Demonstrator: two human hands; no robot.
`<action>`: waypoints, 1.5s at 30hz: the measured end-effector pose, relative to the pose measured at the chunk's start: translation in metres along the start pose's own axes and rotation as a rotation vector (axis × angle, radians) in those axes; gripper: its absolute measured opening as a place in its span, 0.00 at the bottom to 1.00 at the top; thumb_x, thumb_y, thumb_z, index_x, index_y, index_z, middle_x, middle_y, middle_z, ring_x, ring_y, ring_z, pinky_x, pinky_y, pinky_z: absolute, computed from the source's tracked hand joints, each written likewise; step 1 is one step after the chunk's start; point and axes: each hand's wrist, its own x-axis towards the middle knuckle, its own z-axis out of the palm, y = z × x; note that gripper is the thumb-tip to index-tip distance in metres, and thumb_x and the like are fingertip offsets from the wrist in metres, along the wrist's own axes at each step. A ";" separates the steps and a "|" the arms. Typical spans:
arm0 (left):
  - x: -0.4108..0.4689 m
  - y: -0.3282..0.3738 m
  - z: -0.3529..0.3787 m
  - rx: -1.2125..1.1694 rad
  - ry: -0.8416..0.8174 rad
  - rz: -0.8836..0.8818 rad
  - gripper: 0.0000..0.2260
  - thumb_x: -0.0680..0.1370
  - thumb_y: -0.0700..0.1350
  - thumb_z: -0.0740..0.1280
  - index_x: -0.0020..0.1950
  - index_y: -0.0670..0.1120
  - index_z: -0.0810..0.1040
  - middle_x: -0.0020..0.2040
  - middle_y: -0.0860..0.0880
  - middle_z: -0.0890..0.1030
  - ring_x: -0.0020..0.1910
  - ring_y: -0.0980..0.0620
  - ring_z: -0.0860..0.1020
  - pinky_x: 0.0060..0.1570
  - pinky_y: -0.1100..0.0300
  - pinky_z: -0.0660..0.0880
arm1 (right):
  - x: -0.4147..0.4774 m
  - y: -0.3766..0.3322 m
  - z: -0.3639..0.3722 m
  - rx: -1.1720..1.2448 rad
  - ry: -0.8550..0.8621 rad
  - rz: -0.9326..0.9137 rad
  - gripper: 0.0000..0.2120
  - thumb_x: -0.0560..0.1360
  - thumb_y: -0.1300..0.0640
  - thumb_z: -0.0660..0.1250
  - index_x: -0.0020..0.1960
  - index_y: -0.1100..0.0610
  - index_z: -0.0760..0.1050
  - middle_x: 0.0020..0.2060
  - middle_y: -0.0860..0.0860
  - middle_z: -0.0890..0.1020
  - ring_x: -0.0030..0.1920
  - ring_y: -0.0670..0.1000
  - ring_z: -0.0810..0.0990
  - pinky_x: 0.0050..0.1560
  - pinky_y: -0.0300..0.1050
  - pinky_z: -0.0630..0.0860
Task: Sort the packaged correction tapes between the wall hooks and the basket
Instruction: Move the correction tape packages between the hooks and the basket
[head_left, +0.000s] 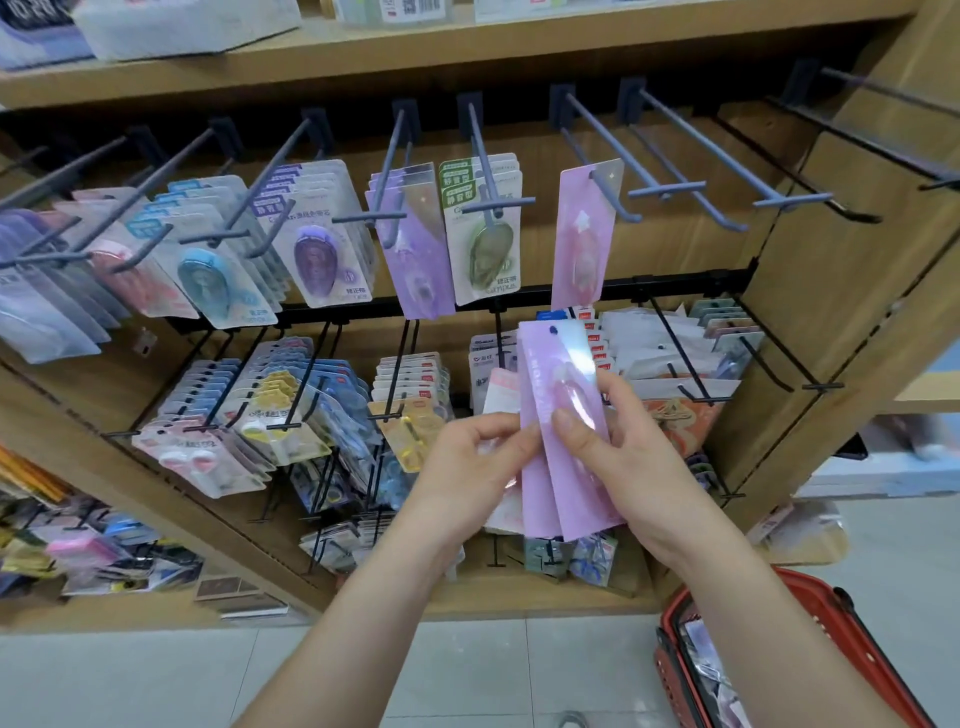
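Note:
Both my hands hold a fanned stack of long pink-purple correction tape packs (563, 441) in front of the lower hook row. My left hand (470, 457) grips the stack's left edge, and my right hand (618, 441) pinches the front pack with its thumb on the face. One pink pack (582, 239) hangs alone on a blue wall hook (613, 192) in the upper row. Left of it hang purple packs (415, 249) and green packs (485, 234). The red basket (831, 649) stands on the floor at lower right with packs inside.
Several bare blue hooks (675, 171) jut out to the right of the pink pack. Other hooks on the left carry blue, pink and purple packs (218, 260). A lower row of black hooks (685, 364) holds mixed stationery. A wooden shelf edge (467, 47) runs above.

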 end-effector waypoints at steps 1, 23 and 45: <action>0.001 0.000 0.002 0.000 0.027 0.015 0.09 0.81 0.44 0.66 0.52 0.43 0.85 0.48 0.47 0.86 0.52 0.46 0.84 0.53 0.55 0.81 | 0.000 -0.002 0.000 -0.031 0.037 -0.034 0.23 0.68 0.41 0.71 0.62 0.42 0.70 0.54 0.38 0.82 0.55 0.43 0.82 0.54 0.44 0.80; 0.004 0.012 0.011 0.258 0.214 0.298 0.11 0.79 0.47 0.67 0.37 0.53 0.83 0.40 0.49 0.80 0.43 0.60 0.73 0.42 0.73 0.68 | 0.025 -0.050 -0.026 0.076 0.289 -0.239 0.16 0.70 0.48 0.71 0.56 0.52 0.76 0.41 0.51 0.87 0.37 0.51 0.85 0.40 0.53 0.81; 0.015 0.001 0.008 0.035 0.284 0.233 0.12 0.76 0.59 0.65 0.48 0.56 0.86 0.49 0.48 0.84 0.54 0.43 0.81 0.55 0.38 0.77 | 0.062 -0.037 -0.026 -0.087 0.414 0.030 0.30 0.80 0.49 0.66 0.78 0.49 0.57 0.60 0.45 0.74 0.46 0.45 0.82 0.51 0.46 0.81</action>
